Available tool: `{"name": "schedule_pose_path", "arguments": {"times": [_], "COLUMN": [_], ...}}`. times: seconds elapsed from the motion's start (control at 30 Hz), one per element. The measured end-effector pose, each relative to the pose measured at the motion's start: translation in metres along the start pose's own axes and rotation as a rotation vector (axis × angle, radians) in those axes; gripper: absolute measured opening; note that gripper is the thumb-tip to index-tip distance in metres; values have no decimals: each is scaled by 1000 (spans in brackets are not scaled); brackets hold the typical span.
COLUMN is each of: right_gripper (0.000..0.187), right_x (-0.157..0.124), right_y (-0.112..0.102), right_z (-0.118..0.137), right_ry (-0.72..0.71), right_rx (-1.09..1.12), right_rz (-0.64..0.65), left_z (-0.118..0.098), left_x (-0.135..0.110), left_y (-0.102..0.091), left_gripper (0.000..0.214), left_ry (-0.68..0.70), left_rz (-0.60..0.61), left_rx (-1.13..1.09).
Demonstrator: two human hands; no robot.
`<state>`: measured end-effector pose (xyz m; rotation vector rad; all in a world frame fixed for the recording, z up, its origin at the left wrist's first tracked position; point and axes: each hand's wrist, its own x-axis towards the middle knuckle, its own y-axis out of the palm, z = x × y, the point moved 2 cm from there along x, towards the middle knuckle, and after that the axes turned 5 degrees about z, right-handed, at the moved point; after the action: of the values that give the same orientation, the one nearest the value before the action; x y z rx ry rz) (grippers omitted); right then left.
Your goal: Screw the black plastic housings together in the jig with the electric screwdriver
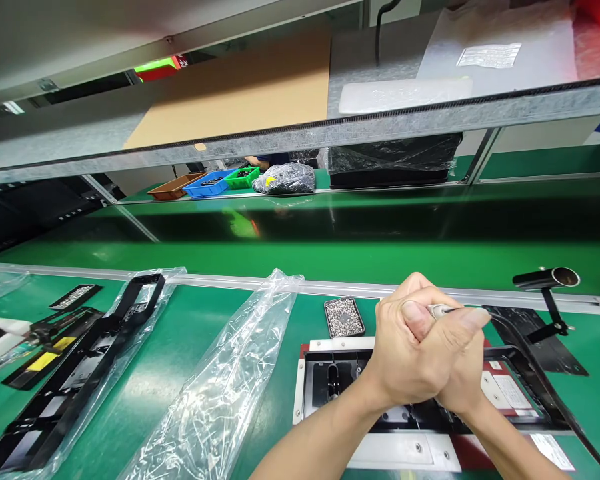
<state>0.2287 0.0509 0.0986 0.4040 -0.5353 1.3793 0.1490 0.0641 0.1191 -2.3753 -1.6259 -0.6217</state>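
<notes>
The green bench (190,320) is carrying all the work items. At its near right edge, a white fixture plate (410,455) is seating a black frame (330,393), whose long axis is running left to right across the view. A second black frame (75,380) is lying inside a clear bag at far left, and a loose clear bag (220,400) is lying between the two frames.

Both hands are working directly above the middle of the seated frame. The left hand (410,353) is wrapping over the right hand (465,393), and both are closed tight. The left thumb is pressing a slim grey tool (439,310) against the fingers; the right hand's contact with the tool is hidden. Only the tool's upper end is showing. It is pointing right, with a black cable (580,433) trailing off to the right and toward the wearer. The working end is hidden beneath the hands. A small tray of screws (344,317) is sitting just left of the hands, nearer the left hand.
</notes>
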Motion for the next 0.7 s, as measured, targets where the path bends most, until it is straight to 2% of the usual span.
{"name": "schedule_pose_path", "arguments": {"times": [0.3,0.57,0.7], "right_gripper": [56,49,56], "right_x": [3,5,6], "right_y": [1,-1,0], "right_z": [1,4,4], "right_ry": [-26,-14,-4], "right_rx": [-37,-34,-40], "right_rz": [-17,-20,-12], "left_z": [0,0,1], "left_x": [-1,1,0], "left_y": [0,2,2], "left_gripper": [45,36,37], "left_ry": [-2,37,17], "left_rz": [-5,-12,-16], "left_rx": [-20,-81,-67]}}
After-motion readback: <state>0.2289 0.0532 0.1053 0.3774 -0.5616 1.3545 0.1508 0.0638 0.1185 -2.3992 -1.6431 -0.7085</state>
